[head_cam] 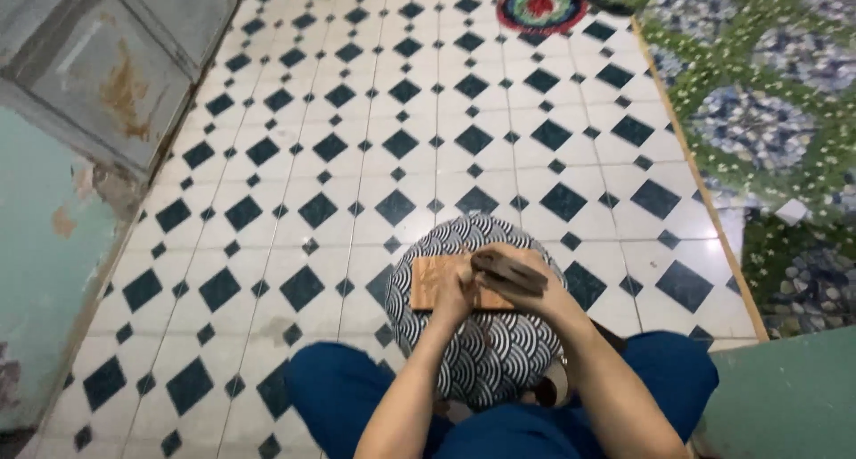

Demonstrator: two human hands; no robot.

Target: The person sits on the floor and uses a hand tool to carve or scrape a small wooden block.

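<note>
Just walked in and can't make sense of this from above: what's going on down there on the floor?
A person in blue trousers sits on the tiled floor with a round cushion patterned in dark and white arcs between the knees. A small flat wooden block lies on top of it. The left hand presses on the block, while the right hand grips a dark tool laid across it.

We see a flat rectangular wooden board [437, 281] lying on a round patterned cushion [486, 352], with a dark tool [506, 274] resting across its right end.
</note>
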